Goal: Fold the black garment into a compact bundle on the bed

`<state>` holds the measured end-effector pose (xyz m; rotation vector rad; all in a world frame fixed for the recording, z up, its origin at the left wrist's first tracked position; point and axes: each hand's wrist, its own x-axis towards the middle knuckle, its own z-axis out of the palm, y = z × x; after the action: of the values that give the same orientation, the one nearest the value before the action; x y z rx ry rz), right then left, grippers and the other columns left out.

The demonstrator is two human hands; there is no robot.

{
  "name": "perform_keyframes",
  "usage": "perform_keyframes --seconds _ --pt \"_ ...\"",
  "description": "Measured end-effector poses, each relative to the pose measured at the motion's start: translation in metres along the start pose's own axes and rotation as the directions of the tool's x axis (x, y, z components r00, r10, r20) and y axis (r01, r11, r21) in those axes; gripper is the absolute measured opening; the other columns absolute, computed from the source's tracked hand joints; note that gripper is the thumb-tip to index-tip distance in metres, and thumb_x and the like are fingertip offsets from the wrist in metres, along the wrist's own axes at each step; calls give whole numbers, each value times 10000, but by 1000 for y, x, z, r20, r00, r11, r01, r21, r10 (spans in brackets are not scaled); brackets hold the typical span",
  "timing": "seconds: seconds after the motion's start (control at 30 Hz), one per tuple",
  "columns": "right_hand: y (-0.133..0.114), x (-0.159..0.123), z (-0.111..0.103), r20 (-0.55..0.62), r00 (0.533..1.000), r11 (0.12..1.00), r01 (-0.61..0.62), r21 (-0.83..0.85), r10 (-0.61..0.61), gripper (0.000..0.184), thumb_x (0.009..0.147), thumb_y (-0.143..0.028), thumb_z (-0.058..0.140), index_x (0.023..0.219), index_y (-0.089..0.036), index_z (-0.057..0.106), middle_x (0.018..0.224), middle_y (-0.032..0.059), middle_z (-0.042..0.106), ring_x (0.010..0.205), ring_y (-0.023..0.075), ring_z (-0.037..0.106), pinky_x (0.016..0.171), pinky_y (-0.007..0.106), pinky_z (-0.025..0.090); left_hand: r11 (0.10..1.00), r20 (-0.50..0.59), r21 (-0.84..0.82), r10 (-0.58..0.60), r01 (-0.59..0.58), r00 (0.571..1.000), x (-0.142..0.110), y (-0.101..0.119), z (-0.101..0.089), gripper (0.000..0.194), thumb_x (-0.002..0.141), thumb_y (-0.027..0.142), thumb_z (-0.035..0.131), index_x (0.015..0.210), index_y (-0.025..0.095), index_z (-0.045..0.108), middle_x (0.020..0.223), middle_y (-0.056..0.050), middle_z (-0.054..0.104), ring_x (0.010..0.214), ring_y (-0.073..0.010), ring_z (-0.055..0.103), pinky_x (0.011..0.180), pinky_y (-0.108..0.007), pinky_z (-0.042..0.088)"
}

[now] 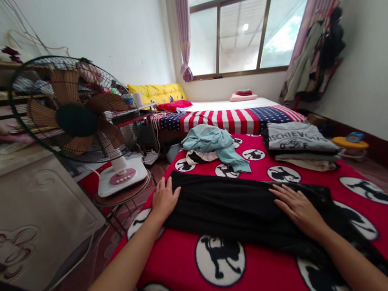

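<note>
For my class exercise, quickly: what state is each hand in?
Left hand: open, resting at the black garment's left end.
Right hand: open, palm down on the same garment.

Two slim forearms (quite bare) end in short-nailed fingers.

– Any txt?
– Yep, grey garment atop the folded stack: "ISCHIEVOUS", tho the last letters look blurry, prob. "OUS". Below: "O" & "F" w/ illegible script btwn.
</note>
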<state>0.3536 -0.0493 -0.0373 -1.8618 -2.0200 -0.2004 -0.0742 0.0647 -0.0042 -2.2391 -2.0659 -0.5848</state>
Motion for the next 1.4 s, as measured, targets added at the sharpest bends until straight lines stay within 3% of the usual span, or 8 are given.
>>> perform_keyframes --seconds 0.13,0.37,0.5,0.6,0.73,0.97,1.2,1.4 --pt "-5 -1 -3 -44 999 999 -5 38 7 447 928 -459 349 1292 -317 564 1418 16 508 1372 265 375 1089 566 298 965 160 -193 -150 180 976 24 -16 -12 818 724 537 675 1359 71 451 1289 -243 569 1211 -372 528 970 -423 427" --pt "-60 2 -30 -304 939 882 -1 470 163 327 866 -473 521 1055 -247 664 1219 107 636 1162 289 566 1041 496 396 896 278 -389 -106 213 955 46 6 -54 464 599 443 770 924 123 682 912 -111 737 920 -313 684 747 -328 525" --pt "-147 12 -44 19 981 370 -91 924 192 565 769 -501 672 1251 -248 521 1235 110 619 1097 284 613 899 454 510 746 237 -652 32 134 971 20 63 -83 654 542 419 808 1102 147 605 1037 -114 710 1000 -305 660 790 -344 536" --pt "-203 22 -49 110 989 -20 -109 994 99 920 610 -473 813 1386 -294 352 1325 89 567 1155 289 587 893 447 521 538 353 -825 252 173 901 -7 105 -94 708 561 458 790 1160 165 553 978 -102 710 931 -288 682 718 -349 563" --pt "-218 33 -59 58 958 -166 -11 986 281 662 605 -375 818 1201 -287 543 1066 7 699 1018 262 653 914 457 515 368 356 -909 436 197 827 -30 132 -101 701 632 581 724 1201 208 556 1016 -100 696 980 -290 676 727 -372 585" --pt "-99 18 -103 53 809 -48 -31 998 586 503 529 -244 814 1004 -219 650 929 -1 743 863 243 685 832 405 540 273 166 -961 408 53 898 -28 141 -90 714 604 668 709 1162 236 600 1140 -115 679 1088 -319 633 768 -386 590" --pt "40 -40 -80 28 625 319 -436 842 780 414 501 -285 757 888 -185 652 841 68 739 804 288 696 732 419 558 330 180 -943 427 33 886 -36 163 -13 658 670 567 703 1176 158 605 1206 -163 632 1096 -321 615 899 -474 525" --pt "39 -47 -74 -292 659 713 -569 409 693 564 624 -241 675 1177 -165 594 1176 175 644 1102 340 597 927 498 469 490 51 -843 483 -222 874 -59 200 22 564 801 471 613 1297 208 564 1393 -144 469 1311 -315 439 1078 -472 388"
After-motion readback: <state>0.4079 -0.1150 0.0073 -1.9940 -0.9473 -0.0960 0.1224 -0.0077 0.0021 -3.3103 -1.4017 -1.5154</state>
